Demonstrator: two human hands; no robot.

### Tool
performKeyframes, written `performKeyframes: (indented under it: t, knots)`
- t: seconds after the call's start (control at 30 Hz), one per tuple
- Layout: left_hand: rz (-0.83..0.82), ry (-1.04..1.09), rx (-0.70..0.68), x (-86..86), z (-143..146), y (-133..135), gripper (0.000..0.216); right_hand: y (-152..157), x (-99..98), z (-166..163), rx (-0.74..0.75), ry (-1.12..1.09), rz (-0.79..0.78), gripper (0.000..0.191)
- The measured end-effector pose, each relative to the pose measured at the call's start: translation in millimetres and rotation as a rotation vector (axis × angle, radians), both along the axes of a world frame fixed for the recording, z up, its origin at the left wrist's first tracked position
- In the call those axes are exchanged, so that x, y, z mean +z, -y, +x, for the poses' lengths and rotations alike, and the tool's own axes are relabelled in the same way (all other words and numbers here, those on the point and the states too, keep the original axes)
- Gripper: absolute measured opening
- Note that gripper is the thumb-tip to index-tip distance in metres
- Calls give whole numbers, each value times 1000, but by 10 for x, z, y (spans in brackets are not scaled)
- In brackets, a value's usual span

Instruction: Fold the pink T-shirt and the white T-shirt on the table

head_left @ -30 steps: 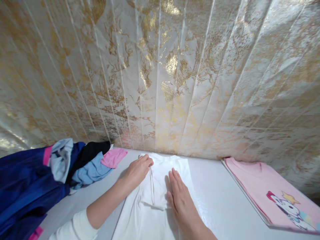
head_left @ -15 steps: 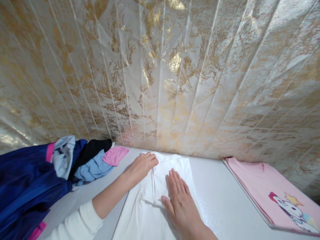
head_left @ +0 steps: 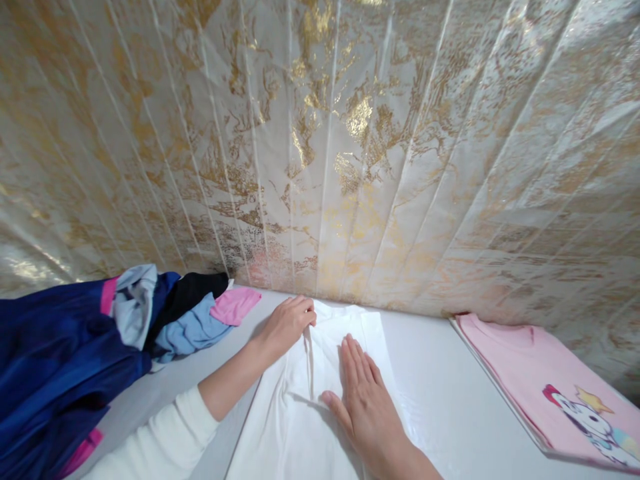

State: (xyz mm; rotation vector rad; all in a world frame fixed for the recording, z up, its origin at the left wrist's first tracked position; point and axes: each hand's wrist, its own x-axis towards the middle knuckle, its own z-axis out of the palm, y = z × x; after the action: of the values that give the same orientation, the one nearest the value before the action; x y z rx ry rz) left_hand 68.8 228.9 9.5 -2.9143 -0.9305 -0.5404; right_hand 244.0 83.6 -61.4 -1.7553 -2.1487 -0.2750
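A white garment (head_left: 300, 433) lies lengthwise in front of me, with a part folded over near its far end. My left hand (head_left: 289, 325) is at the far left edge of that fold, its fingers closed on the cloth. Flat on the folded part, a little nearer and to the right, rests my right hand (head_left: 367, 403) with fingers stretched out and thumb apart. A loose crease runs down the cloth between the two hands. Whether the garment is a shirt or trousers I cannot tell.
At the left lies a heap of clothes: a dark blue garment (head_left: 55, 347) with pink trim, a black piece (head_left: 195, 293), a light blue piece (head_left: 193, 330) and a pink piece (head_left: 235, 305). A folded pink T-shirt (head_left: 520, 367) lies right. Behind the white table (head_left: 440, 393) stands a gold-patterned wall (head_left: 320, 167).
My left hand has lifted the fold's left edge slightly, and the crease has opened a little. My right hand stays flat on the cloth. The view has shifted slightly.
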Motion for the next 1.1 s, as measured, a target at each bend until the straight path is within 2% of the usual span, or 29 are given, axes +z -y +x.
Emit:
performKeyframes:
  t: [0.13, 0.3, 0.43, 0.57, 0.67, 0.83, 1.0, 1.1]
  knots:
    - [-18, 30, 47, -35, 4, -52, 19, 4, 69, -24, -32, 8, -101, 68]
    - [-32, 45, 99, 47, 22, -9, 22, 15, 169, -25, -17, 10, -173, 60]
    - [-45, 60, 130, 24, 94, 274, 38, 27, 220, -15, 23, -19, -193, 54]
    - [-101, -82, 39, -201, 148, 647, 50, 22, 265, 26, 62, -44, -216, 51]
    - [-110, -195, 110, -286, 103, 781, 54, 2, 259, 81, 56, -86, -222, 48]
    - [-196, -278, 157, -116, 4, 845, 58, -23, 192, 95, -13, -50, -209, 53]
    - [-321, -297, -17, 81, -33, 982, 56, -6, 216, 51, -9, -8, -222, 65]
    - [-399, -304, -27, 122, -84, 1053, 57, 3, 248, 39, 2, -15, -240, 66]
